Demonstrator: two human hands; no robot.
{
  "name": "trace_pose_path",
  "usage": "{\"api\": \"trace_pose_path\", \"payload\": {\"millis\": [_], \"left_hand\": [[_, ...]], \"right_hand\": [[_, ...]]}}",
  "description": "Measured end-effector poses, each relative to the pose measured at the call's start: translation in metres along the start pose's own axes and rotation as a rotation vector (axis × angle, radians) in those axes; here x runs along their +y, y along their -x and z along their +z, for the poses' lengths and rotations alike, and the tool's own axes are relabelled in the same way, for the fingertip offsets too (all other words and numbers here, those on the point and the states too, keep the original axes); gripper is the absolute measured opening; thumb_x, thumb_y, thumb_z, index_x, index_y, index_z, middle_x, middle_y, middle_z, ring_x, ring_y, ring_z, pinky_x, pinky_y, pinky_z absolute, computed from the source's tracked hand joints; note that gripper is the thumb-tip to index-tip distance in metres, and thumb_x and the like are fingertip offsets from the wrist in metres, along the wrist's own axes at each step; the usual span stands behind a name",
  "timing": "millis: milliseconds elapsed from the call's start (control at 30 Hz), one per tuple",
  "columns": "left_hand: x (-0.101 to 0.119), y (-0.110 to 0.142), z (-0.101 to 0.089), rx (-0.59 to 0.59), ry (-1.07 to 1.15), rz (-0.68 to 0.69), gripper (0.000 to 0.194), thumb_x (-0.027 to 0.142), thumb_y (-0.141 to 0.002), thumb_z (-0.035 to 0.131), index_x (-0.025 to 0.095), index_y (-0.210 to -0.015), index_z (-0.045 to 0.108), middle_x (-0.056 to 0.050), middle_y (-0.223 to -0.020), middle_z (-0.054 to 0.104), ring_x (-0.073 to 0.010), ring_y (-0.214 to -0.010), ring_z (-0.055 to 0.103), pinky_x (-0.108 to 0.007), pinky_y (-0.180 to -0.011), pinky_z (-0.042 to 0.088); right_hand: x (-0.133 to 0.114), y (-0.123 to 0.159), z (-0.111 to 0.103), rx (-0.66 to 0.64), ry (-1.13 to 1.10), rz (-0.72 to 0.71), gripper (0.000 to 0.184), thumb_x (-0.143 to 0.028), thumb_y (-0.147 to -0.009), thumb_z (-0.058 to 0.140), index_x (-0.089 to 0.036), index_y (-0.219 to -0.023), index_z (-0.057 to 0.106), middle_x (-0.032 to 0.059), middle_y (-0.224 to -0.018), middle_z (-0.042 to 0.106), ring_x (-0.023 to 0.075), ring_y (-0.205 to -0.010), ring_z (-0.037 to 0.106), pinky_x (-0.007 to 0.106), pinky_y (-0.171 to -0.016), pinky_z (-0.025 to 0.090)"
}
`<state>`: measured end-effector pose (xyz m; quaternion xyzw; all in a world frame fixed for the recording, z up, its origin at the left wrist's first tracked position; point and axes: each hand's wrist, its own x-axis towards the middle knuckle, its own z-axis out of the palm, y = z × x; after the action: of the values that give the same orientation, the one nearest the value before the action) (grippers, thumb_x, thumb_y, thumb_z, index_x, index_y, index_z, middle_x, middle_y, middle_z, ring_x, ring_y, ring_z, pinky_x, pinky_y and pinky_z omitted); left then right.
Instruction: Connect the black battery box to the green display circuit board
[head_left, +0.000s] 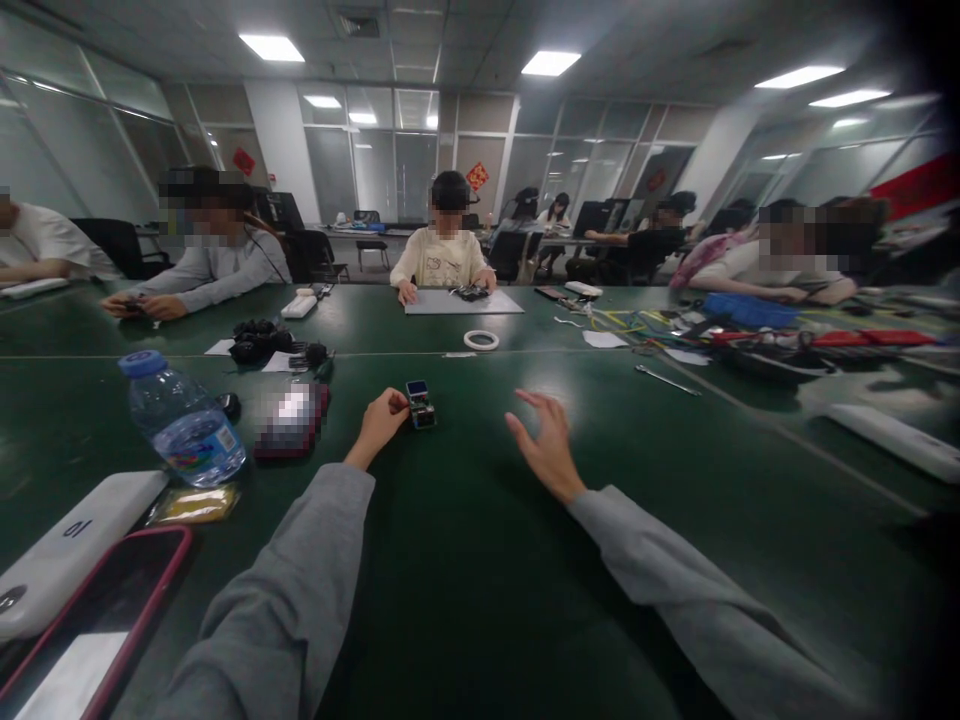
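On the green table (465,560), a small circuit board module (422,413) with a little dark screen (417,388) at its far end rests before me. My left hand (384,415) has thumb and fingers pinched together at the module's left edge; the fingertips touch it there. Whether a wire or other small part sits in the pinch is too small to tell. To the right of the module, my right hand (549,445) hovers over the table with its fingers apart and nothing in it.
A water bottle (184,420), a dark red-edged device (292,420), a white power bank (82,540) and a phone (97,620) lie at left. Beyond the module is a white ring (481,341). At right lie a wrench (667,380) and tangled cables (637,320). Several people sit around.
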<state>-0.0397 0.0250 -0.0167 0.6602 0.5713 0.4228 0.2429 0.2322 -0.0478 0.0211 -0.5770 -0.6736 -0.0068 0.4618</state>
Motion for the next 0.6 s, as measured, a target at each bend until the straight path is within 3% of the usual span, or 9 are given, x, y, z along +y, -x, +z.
{"api": "trace_pose_path", "payload": {"millis": [133,200,267,433,600], "left_hand": [[-0.001,0.0,-0.001,0.03,-0.008,0.032,0.011,0.023,-0.07,0.06,0.019,-0.074,0.05,0.002,-0.072,0.057,-0.0109,-0.065,0.052,-0.024,-0.063,0.04],[-0.001,-0.001,-0.002,0.031,0.004,0.038,0.012,0.023,-0.069,0.059,0.018,-0.072,0.048,0.004,-0.068,0.054,-0.0101,-0.062,0.049,-0.023,-0.062,0.038],[-0.001,-0.002,-0.002,0.034,0.003,0.032,0.013,0.022,-0.069,0.059,0.018,-0.069,0.046,0.005,-0.065,0.051,-0.0096,-0.06,0.046,-0.022,-0.06,0.036],[-0.001,-0.004,-0.001,0.023,-0.05,0.031,0.02,0.028,-0.068,0.059,0.019,-0.065,0.041,0.006,-0.062,0.045,-0.0095,-0.058,0.041,-0.021,-0.058,0.032],[-0.002,-0.004,-0.002,0.011,-0.038,0.043,0.02,0.027,-0.069,0.059,0.019,-0.065,0.04,0.006,-0.062,0.043,-0.0094,-0.058,0.041,-0.021,-0.058,0.032]], "right_hand": [[-0.052,-0.004,0.077,-0.084,-0.119,-0.1,0.05,-0.046,-0.085,0.05,-0.027,-0.13,0.039,0.0105,-0.126,0.04,0.0275,-0.119,0.038,0.047,-0.095,0.034],[-0.065,-0.003,0.108,-0.185,-0.126,-0.111,0.058,-0.047,-0.079,0.056,-0.026,-0.131,0.038,0.0129,-0.128,0.036,0.0316,-0.118,0.037,0.05,-0.092,0.036],[-0.064,-0.003,0.126,-0.289,-0.131,-0.116,0.062,-0.044,-0.077,0.06,-0.026,-0.132,0.038,0.0136,-0.125,0.039,0.0317,-0.114,0.041,0.05,-0.089,0.039],[-0.044,-0.007,0.128,-0.309,-0.216,-0.067,0.051,-0.025,-0.079,0.054,-0.026,-0.128,0.043,0.0089,-0.11,0.051,0.0239,-0.101,0.05,0.041,-0.086,0.044],[-0.045,-0.01,0.122,-0.257,-0.318,0.001,0.047,-0.022,-0.075,0.055,-0.021,-0.122,0.049,0.0086,-0.107,0.055,0.0212,-0.099,0.053,0.037,-0.088,0.044]]}}
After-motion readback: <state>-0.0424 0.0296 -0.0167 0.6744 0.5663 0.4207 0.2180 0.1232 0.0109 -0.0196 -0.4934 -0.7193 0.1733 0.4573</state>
